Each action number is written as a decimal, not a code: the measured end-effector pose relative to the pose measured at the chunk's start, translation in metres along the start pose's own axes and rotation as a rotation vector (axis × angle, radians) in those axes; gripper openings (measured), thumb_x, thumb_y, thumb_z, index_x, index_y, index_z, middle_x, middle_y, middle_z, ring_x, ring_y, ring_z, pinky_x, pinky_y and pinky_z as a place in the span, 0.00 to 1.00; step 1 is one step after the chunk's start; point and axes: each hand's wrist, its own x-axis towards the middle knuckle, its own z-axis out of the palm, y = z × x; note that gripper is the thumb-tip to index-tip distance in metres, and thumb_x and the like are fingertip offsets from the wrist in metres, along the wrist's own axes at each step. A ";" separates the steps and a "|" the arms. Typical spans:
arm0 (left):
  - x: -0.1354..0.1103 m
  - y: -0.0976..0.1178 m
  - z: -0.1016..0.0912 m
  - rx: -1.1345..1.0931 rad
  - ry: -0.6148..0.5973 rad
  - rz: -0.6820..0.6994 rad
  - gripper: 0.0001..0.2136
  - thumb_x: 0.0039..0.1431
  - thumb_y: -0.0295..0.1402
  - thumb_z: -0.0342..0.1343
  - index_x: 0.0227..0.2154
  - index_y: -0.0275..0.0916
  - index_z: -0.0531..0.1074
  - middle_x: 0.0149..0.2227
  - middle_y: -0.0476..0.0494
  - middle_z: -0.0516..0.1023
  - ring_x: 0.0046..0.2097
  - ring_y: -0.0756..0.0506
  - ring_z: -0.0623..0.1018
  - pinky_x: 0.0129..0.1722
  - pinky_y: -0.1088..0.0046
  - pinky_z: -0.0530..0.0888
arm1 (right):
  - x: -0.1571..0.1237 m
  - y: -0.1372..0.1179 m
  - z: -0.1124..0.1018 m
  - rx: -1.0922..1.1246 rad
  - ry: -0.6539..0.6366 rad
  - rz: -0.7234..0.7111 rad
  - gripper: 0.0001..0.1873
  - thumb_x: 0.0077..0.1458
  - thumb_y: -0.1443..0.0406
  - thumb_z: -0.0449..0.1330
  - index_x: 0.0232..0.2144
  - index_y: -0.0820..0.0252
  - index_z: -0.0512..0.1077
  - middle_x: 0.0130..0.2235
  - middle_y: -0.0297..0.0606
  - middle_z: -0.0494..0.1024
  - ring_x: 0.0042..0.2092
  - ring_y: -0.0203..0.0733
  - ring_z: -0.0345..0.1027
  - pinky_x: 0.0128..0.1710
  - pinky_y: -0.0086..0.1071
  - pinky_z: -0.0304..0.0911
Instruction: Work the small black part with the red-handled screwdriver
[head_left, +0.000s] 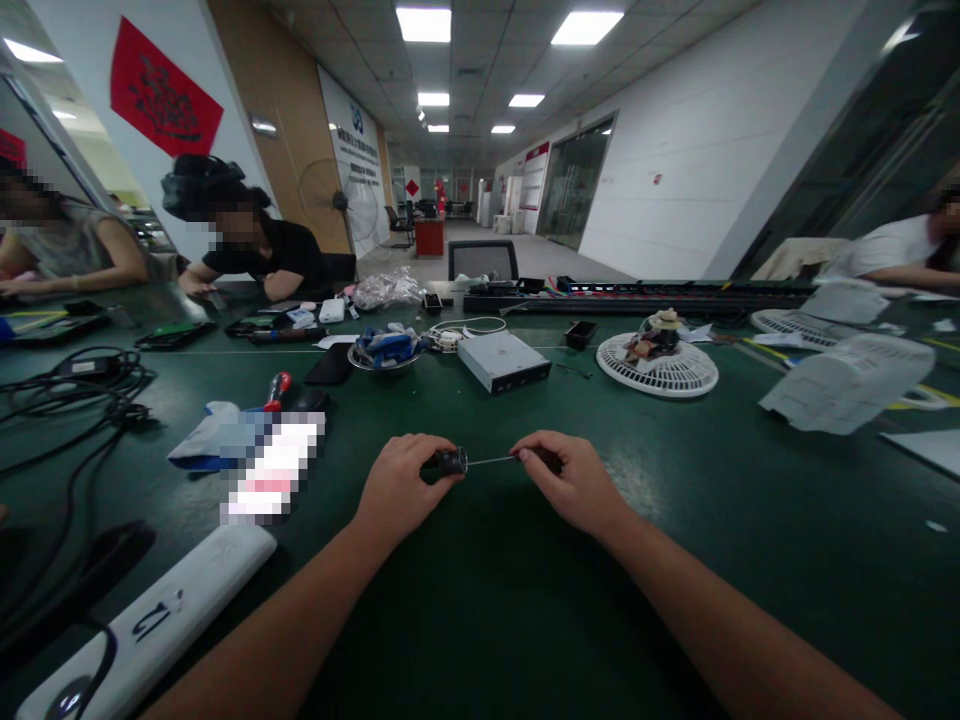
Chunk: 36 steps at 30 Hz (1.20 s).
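Note:
Both my hands rest on a dark green table [480, 600], close together near the middle. My left hand [399, 490] is closed on the dark handle end of a small screwdriver [480, 461]. Its thin metal shaft runs to the right. My right hand [576, 485] pinches the other end of the shaft, where a small dark part sits between the fingertips; I cannot make out what it is.
A grey box [504, 361] and a metal bowl of parts [386, 352] lie beyond my hands. A white fan grille [660, 368] with a motor sits right, a white power strip [142, 625] and black cables [75, 385] left. Other people sit at the table's far edges.

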 end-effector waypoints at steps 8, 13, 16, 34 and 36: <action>0.000 -0.001 0.001 -0.004 -0.007 -0.006 0.13 0.50 0.29 0.66 0.39 0.43 0.73 0.38 0.49 0.78 0.41 0.42 0.75 0.43 0.62 0.69 | 0.000 0.001 -0.002 0.000 -0.002 0.038 0.11 0.57 0.64 0.55 0.32 0.60 0.77 0.25 0.34 0.74 0.25 0.37 0.63 0.25 0.30 0.55; 0.000 -0.001 0.001 0.007 0.002 -0.003 0.14 0.50 0.30 0.66 0.39 0.43 0.73 0.38 0.49 0.78 0.41 0.42 0.75 0.43 0.62 0.69 | 0.000 0.002 0.000 0.026 0.004 0.055 0.13 0.58 0.62 0.54 0.35 0.60 0.76 0.26 0.35 0.74 0.25 0.37 0.63 0.25 0.30 0.55; 0.001 -0.001 0.001 0.024 0.001 -0.006 0.13 0.50 0.30 0.66 0.39 0.43 0.72 0.39 0.49 0.78 0.41 0.42 0.75 0.43 0.62 0.69 | 0.001 0.002 0.000 -0.006 0.012 0.072 0.12 0.58 0.62 0.54 0.33 0.60 0.76 0.25 0.34 0.73 0.25 0.37 0.63 0.26 0.30 0.55; 0.001 -0.006 -0.001 0.072 0.033 -0.143 0.10 0.52 0.33 0.63 0.38 0.43 0.73 0.37 0.47 0.79 0.40 0.41 0.76 0.40 0.60 0.71 | -0.009 -0.007 -0.007 0.078 -0.478 0.214 0.17 0.36 0.60 0.73 0.29 0.58 0.73 0.29 0.34 0.76 0.28 0.37 0.67 0.22 0.28 0.58; 0.000 -0.007 0.000 0.072 0.035 -0.135 0.11 0.51 0.33 0.64 0.38 0.43 0.73 0.37 0.47 0.78 0.39 0.41 0.76 0.40 0.60 0.72 | -0.010 -0.007 -0.005 0.116 -0.483 0.234 0.12 0.39 0.64 0.70 0.28 0.58 0.73 0.29 0.34 0.77 0.27 0.37 0.69 0.22 0.28 0.60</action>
